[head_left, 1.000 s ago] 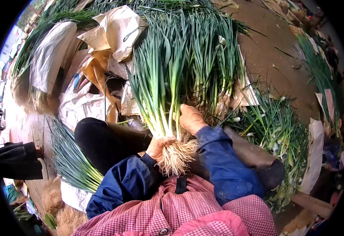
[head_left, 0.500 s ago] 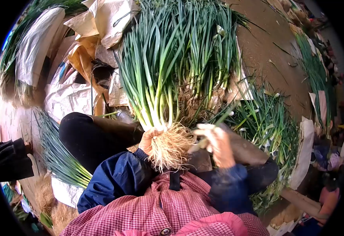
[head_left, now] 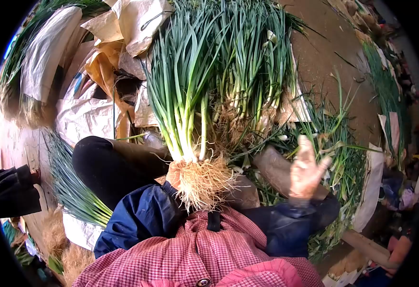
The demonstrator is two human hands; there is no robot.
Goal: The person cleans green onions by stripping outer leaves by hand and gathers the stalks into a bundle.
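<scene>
At far left, a wrapped bundle (head_left: 49,57) is sheathed in pale, creased sheeting, its roots a fuzzy fringe and its leaves cut off by the dark lens border. Below lies a fan-shaped sheaf (head_left: 75,179) of narrow blue-green leaves. Stiff, crumpled sheets (head_left: 87,117), off-white to orange-brown, follow. At centre, the left hand (head_left: 172,177) has its grip closed about the base of a bunch of stalks (head_left: 179,115), upright before the lap; wiry, straw-coloured roots (head_left: 205,184) hide most of the fingers. Behind, a dense leafy pile (head_left: 252,57) is cropped at the top. The right hand (head_left: 306,172), motion-blurred, has its grip open, fingers spread; contact with the thin green strands (head_left: 336,119) beside it cannot be determined. Tangled leaf litter (head_left: 348,184) lies farther right.
</scene>
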